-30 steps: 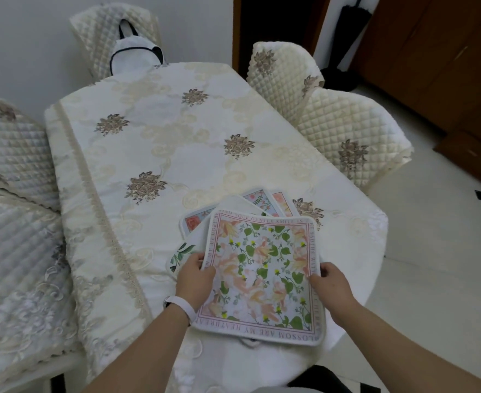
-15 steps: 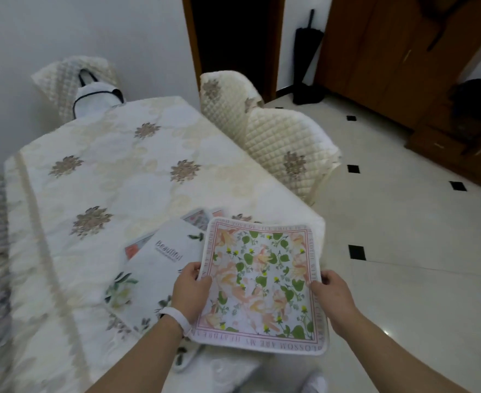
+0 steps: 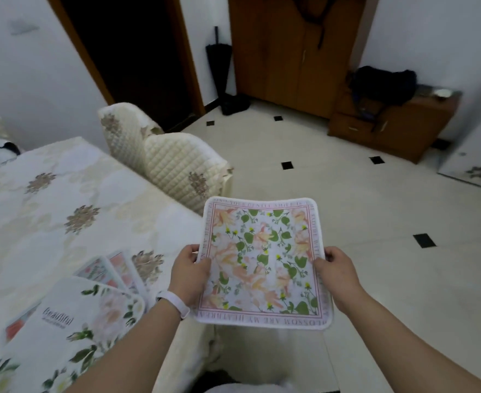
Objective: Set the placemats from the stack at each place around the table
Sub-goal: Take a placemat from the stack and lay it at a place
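Observation:
A square floral placemat (image 3: 263,262) with a pink lettered border is held flat in the air, off the table's right corner and over the floor. My left hand (image 3: 189,270) grips its left edge and my right hand (image 3: 337,269) grips its right edge. The rest of the stack (image 3: 71,321) lies fanned on the table (image 3: 63,211) at the lower left, with a white mat printed "Beautiful" on top and pink-edged mats showing beneath it.
Two quilted cream chairs (image 3: 176,171) stand along the table's right side. A dark doorway, a black umbrella (image 3: 218,69), a wooden wardrobe (image 3: 296,49) and a low wooden cabinet (image 3: 389,123) line the far wall. Tiled floor spreads to the right.
The floral placemat has been lifted off the stack and carried right, off the table edge. The view has swung right toward the floor and chairs.

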